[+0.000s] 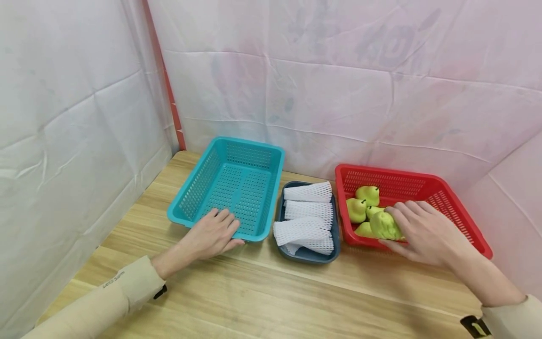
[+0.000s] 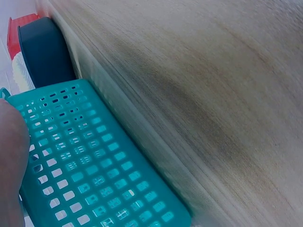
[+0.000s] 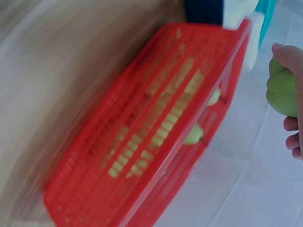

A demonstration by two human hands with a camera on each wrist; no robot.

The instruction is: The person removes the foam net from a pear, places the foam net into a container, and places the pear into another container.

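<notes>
My left hand (image 1: pixel 213 235) grips the front rim of a turquoise basket (image 1: pixel 277 188), its fingers over the edge. The perforated basket wall (image 2: pixel 109 156) fills the lower left of the left wrist view. My right hand (image 1: pixel 427 230) holds a lumpy yellow-green fruit (image 1: pixel 384 226) above the front left of a red basket (image 1: pixel 461 212). In the right wrist view the same fruit (image 3: pixel 282 92) is raised clear of the red rim, thumb and fingers round it. Several green pears (image 1: pixel 356 210) lie in the red basket, partly hidden by the held fruit.
Between the baskets stands a dark blue-grey tray (image 1: pixel 306 256) with several white foam net sleeves (image 1: pixel 308 212). A wooden table (image 1: pixel 254 301) carries everything. Pale cloth sheets (image 1: pixel 317 94) hang behind and at both sides, close to the baskets' far edges.
</notes>
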